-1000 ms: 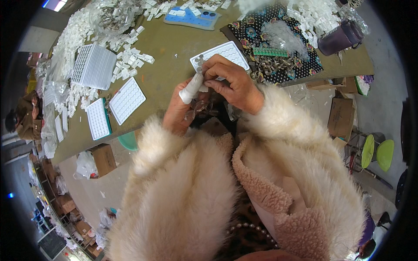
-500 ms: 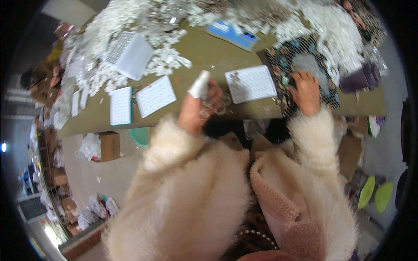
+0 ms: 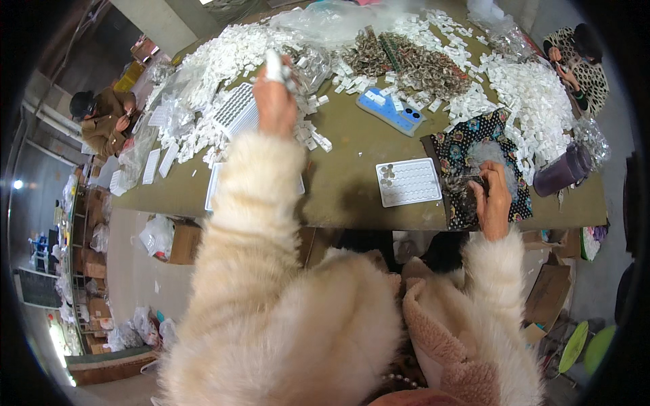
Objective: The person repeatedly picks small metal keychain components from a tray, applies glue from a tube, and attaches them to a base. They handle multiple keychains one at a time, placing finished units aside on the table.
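My left hand point(image 3: 275, 107), with a white cover on one finger, reaches far over the table beside a clear plastic bag point(image 3: 311, 66) of small pieces. Its fingertips are blurred and partly hidden, so its grip is unclear. My right hand point(image 3: 496, 201) is over a dark flowered cloth point(image 3: 467, 139), fingers and thumb curled around something dark and small that I cannot make out. Left of that hand lies a white tray point(image 3: 412, 189) with rows of small hollows; a few greyish round pieces sit at its upper left corner.
Heaps of small white pieces point(image 3: 233, 54) cover the far and left table. Brownish pieces point(image 3: 426, 71) are piled at the back, behind a blue device point(image 3: 391, 111). A dark purple cup point(image 3: 562, 169) lies on the right. Two people point(image 3: 108, 118) sit at the table's sides.
My left hand has moved from the near table forward and left, towards the piles. My right hand has shifted slightly on the cloth. The view has tilted up, showing more of the far table.
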A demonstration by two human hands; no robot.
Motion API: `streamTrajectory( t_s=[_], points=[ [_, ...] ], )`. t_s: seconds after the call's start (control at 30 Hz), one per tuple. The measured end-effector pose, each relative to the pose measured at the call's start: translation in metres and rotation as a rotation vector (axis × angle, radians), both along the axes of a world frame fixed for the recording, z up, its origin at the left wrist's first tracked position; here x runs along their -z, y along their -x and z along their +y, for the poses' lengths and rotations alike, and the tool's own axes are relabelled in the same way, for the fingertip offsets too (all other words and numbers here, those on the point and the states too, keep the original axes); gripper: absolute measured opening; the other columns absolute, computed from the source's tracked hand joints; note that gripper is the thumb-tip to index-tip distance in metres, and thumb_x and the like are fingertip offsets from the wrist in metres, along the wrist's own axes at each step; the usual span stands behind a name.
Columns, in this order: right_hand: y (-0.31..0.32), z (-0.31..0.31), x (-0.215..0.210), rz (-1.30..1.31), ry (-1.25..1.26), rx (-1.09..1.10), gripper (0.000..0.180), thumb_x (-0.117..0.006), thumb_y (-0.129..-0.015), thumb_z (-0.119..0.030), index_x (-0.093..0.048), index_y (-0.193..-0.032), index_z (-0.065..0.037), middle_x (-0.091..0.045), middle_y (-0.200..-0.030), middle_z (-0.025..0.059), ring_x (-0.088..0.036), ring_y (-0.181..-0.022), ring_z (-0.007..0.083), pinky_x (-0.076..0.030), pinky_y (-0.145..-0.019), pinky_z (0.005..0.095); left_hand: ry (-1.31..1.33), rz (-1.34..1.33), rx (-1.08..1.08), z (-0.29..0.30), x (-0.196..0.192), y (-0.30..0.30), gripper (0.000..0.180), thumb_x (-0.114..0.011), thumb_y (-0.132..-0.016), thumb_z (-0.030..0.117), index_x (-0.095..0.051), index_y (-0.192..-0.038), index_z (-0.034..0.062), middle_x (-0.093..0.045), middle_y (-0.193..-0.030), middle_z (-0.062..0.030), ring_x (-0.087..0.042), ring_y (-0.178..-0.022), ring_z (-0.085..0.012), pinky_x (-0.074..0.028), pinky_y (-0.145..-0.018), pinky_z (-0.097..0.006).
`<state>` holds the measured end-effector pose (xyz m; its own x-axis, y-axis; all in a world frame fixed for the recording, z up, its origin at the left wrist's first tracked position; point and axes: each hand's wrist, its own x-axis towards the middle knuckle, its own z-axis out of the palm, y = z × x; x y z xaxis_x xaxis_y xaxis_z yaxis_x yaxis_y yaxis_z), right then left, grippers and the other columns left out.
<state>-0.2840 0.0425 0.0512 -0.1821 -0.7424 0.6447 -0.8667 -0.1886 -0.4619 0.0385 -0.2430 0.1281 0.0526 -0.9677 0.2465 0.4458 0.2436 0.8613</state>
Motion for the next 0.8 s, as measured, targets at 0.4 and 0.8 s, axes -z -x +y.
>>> streamTrajectory(
  t_s=[0.4,0.8],
  points=[
    [-0.01,0.015,-0.012,-0.218,0.098,-0.108,0.021,-0.065,-0.086,0.005,-0.061,-0.106,0.003,-0.064,-0.106,0.0143,-0.063,-0.093,0.0249,-0.049,-0.084,0.03,0.079,-0.338,0.169,-0.045,0.012,-0.034,0.058,-0.057,-0.1,0.044,-0.055,-0.131,-0.0049,-0.057,-0.133,-0.0188,-0.061,-0.111,-0.0249,-0.051,-0.091,-0.036],
    [-0.043,0.016,-0.019,-0.427,-0.05,-0.385,0.023,-0.069,-0.085,0.002,-0.064,-0.106,0.007,-0.065,-0.094,0.0138,-0.062,-0.084,0.023,-0.048,-0.078,0.0301,0.905,-1.82,0.314,0.015,0.086,-0.018,0.027,-0.068,-0.074,-0.004,-0.072,-0.099,0.0059,-0.069,-0.094,-0.0135,-0.066,-0.091,-0.0326,-0.053,-0.084,-0.041]
  ],
)
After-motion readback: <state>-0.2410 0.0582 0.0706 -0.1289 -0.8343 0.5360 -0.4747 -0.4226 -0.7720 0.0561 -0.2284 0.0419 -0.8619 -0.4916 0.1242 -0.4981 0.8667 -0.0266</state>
